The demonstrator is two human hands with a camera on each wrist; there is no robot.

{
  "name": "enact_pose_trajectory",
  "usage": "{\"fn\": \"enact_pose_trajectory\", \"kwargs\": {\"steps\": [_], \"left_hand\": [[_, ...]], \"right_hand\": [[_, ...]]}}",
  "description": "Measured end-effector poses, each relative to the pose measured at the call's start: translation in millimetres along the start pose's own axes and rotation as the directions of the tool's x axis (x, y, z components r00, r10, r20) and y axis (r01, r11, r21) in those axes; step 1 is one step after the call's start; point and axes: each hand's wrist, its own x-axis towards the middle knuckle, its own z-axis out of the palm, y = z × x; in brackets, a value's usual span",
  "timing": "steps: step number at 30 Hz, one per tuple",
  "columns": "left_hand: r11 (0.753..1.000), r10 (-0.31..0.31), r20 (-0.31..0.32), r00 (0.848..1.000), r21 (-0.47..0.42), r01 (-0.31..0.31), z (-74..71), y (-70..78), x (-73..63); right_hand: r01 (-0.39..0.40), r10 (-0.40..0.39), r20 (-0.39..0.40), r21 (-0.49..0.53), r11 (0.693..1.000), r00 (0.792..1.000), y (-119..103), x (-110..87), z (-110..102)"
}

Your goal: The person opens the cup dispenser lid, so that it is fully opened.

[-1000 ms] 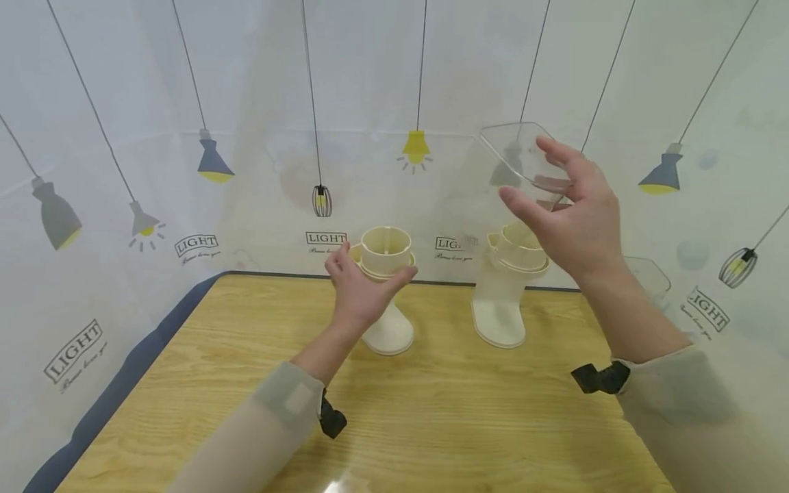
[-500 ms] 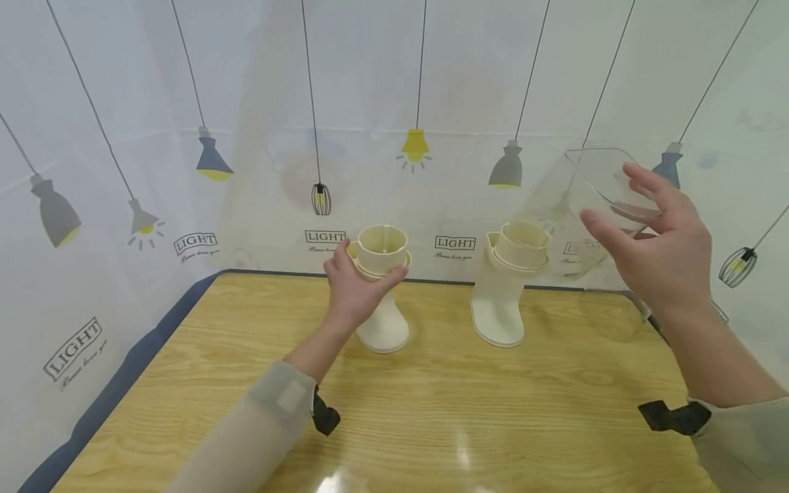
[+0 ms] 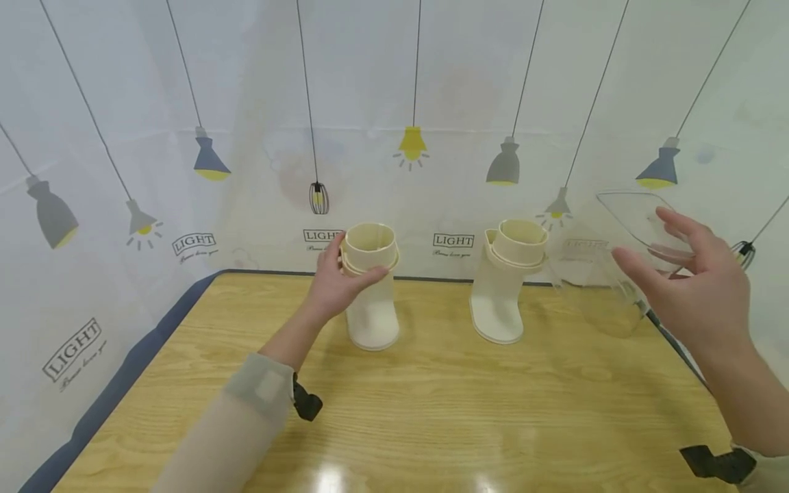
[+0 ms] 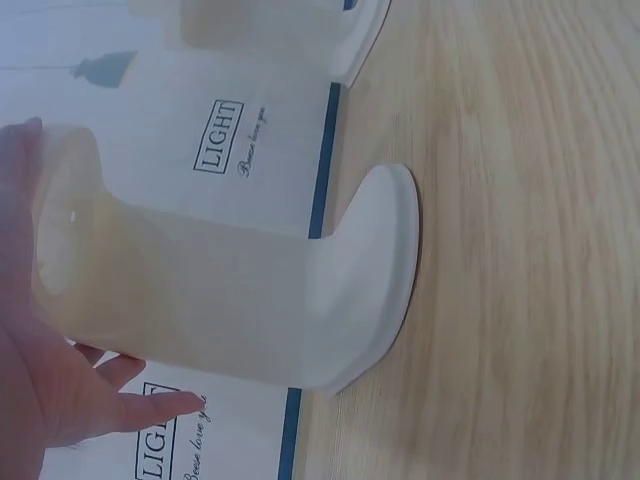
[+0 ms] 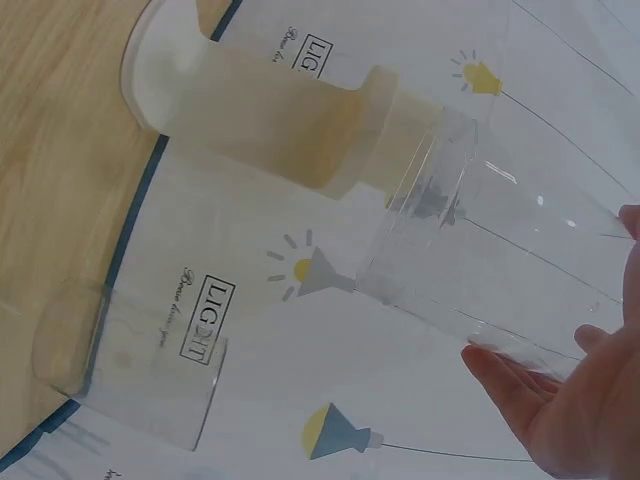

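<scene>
A cream plastic stand with a round collar and a flat rounded foot [image 3: 372, 318] stands upright on the table, left of centre. My left hand [image 3: 335, 284] grips it around the collar, thumb in front, some fingers hidden behind. On the right, my right hand [image 3: 699, 291] holds a clear plastic container [image 5: 480, 240] in the air, its walls partly lost against the backdrop. A second cream stand [image 3: 498, 301] is upright between the hands, apart from both. Another clear container [image 5: 140, 360] rests on the table at the back right, below the held one.
The wooden table [image 3: 419, 411] has a dark blue border [image 3: 425, 279] along its back. Behind it hangs a pale curtain [image 3: 370, 89] printed with lamps and lettering. Light glares off the front of the tabletop.
My right hand has carried the clear container to the right and down, away from the second stand. My left hand and its stand have shifted slightly left.
</scene>
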Motion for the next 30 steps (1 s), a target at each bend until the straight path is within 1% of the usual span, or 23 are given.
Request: {"fn": "enact_pose_trajectory", "kwargs": {"steps": [4,9,11,15,20,25,30], "left_hand": [[1.0,0.01,0.031,0.999,-0.014,-0.01,-5.3,-0.9,2.7],[0.997,0.054,0.061,0.997,-0.062,-0.05,-9.5,-1.8,6.6],[0.996,0.062,0.067,0.996,-0.063,-0.058,-10.5,-2.1,8.0],[0.997,0.059,0.084,0.995,-0.051,-0.055,-11.0,-3.3,10.7],[0.996,0.065,0.107,0.992,-0.072,-0.058,-12.4,-6.2,14.2],[0.994,0.077,0.111,0.991,-0.083,-0.068,-12.6,-8.4,15.8],[0.995,0.077,0.107,0.991,-0.078,-0.069,-13.3,-8.7,15.6]], "right_hand": [[-0.034,0.035,0.026,-0.039,0.999,0.999,16.5,-5.6,-1.0],[-0.06,0.066,0.091,-0.069,0.996,0.994,37.3,-7.3,2.9],[-0.064,0.076,0.124,-0.094,0.993,0.989,45.9,-7.5,7.0],[-0.058,0.084,0.195,-0.136,0.989,0.977,65.4,-7.9,17.0],[-0.059,0.099,0.268,-0.151,0.987,0.958,90.0,-8.0,32.1],[-0.069,0.127,0.295,-0.2,0.977,0.947,105.8,-9.9,46.1],[-0.068,0.143,0.296,-0.249,0.966,0.944,118.3,-10.2,47.6]]}}
